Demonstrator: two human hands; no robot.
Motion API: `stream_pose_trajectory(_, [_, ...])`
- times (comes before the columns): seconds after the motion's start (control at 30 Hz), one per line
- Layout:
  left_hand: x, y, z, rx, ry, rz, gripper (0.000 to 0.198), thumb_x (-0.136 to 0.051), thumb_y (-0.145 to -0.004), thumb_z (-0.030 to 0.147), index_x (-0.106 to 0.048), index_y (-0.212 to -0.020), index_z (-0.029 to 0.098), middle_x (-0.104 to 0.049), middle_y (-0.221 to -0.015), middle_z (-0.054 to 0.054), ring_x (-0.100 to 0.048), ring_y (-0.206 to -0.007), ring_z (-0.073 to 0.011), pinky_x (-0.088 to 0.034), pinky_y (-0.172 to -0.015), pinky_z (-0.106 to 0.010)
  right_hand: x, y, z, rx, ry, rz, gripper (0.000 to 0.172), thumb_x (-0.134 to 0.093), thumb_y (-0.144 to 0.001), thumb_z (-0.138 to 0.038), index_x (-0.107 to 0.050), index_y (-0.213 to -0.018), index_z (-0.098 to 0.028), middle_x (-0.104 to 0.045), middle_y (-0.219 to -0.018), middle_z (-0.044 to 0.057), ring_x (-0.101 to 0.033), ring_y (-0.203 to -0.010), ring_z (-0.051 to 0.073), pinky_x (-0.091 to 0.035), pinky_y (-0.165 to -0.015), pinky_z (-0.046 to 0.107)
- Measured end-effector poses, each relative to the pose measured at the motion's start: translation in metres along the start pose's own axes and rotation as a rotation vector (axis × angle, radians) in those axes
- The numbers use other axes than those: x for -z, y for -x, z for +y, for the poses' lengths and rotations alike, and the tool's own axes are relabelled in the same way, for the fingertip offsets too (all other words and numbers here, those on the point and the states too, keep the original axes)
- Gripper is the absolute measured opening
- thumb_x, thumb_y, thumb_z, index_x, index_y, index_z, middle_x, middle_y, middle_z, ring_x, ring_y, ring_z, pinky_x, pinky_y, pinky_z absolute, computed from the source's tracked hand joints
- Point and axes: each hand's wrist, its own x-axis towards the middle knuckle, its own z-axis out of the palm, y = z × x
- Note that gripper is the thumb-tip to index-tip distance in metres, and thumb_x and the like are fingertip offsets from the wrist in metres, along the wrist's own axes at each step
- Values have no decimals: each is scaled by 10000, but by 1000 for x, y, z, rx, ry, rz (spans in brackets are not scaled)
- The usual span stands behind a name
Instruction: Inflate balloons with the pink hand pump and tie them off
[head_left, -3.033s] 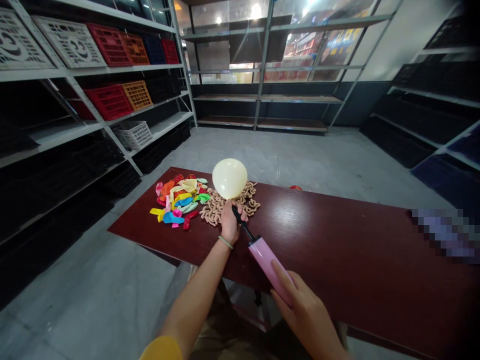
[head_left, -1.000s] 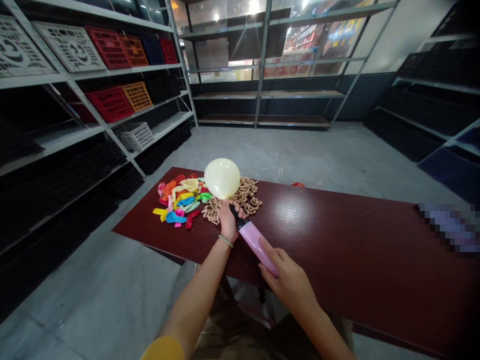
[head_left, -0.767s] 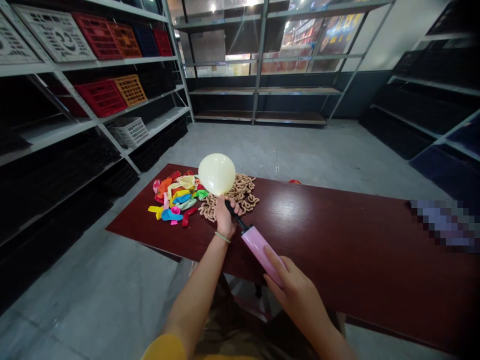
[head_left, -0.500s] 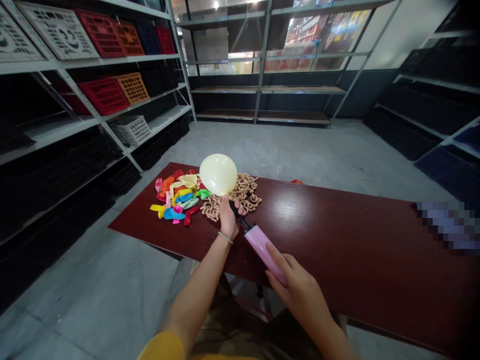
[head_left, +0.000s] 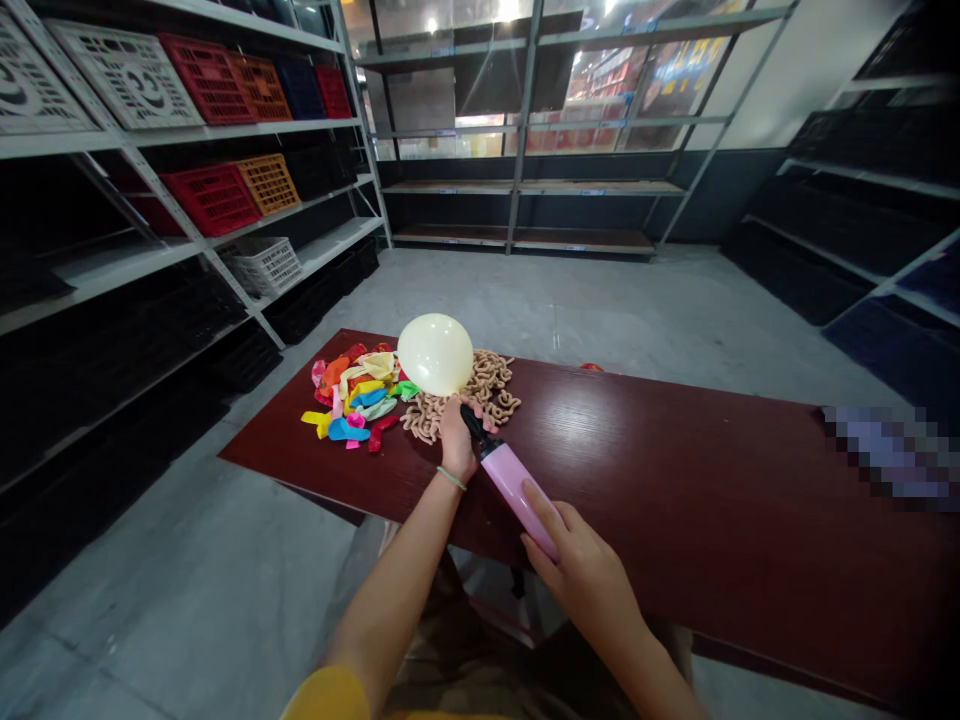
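Pale cream, rounded, glossy balloon (head_left: 435, 353) sits above the left part of the dark red-brown, rectangular table (head_left: 660, 470), its neck at the left hand (head_left: 456, 440), which is closed around the black end of a pink, cylindrical hand pump (head_left: 517, 490). The right hand (head_left: 589, 560) grips the pump's pink barrel. Tan, curled, rope-like pieces (head_left: 491, 375) lie beneath the balloon, beside a heap of limp, multicoloured balloons (head_left: 367, 395).

Head view — forward and down, over table (head_left: 675, 480).
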Motion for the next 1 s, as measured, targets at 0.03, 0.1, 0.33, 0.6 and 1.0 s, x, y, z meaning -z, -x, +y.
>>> stream_pose_trajectory(0.03, [0, 0, 1, 5, 6, 13, 212, -440, -956, 369, -442, -818, 208, -474, -594, 52, -460, -433, -92, -414, -475, -217, 1, 3, 0, 8, 8, 5, 594, -497, -953, -293, -310, -1517, -272, -633, -984, 78, -654, -799, 219, -557, -668, 328])
stream_pose_trajectory(0.1, [1, -2, 2, -8, 21, 30, 208, -458, -948, 352, -440, -802, 205, -462, -591, 54, -466, -449, -91, -429, -488, -216, 4, 10, 2, 18, 17, 9, 590, -495, -953, -284, -314, -1515, -279, -636, -1004, 82, -656, -818, 222, -556, -675, 330])
stream_pose_trajectory(0.33, [7, -7, 4, -87, -11, 37, 252, -566, -894, 397, -461, -783, 198, -513, -624, 39, -559, -535, -112, -508, -577, -256, 26, 53, 32, -34, 15, 60, 561, -473, -969, -292, -315, -1506, -324, -631, -1169, 64, -660, -968, 189, -539, -792, 288])
stream_pose_trajectory(0.6, [8, -2, -7, -74, -293, -44, 317, -565, -891, 499, -508, -825, 194, -588, -656, 10, -612, -574, -149, -535, -583, -299, 58, 54, 111, -397, 477, 111, 529, -408, -986, -458, -357, -1491, -310, -652, -1092, 77, -662, -848, 236, -482, -601, 306])
stream_pose_trajectory(1.0, [13, 4, -23, 38, -668, -297, 422, -556, -849, 601, -529, -813, 181, -608, -624, -4, -622, -517, -148, -533, -522, -269, 58, 41, 149, -409, 632, 86, 512, -435, -963, -421, -424, -1447, -255, -641, -1176, 127, -634, -860, 258, -398, -607, 341])
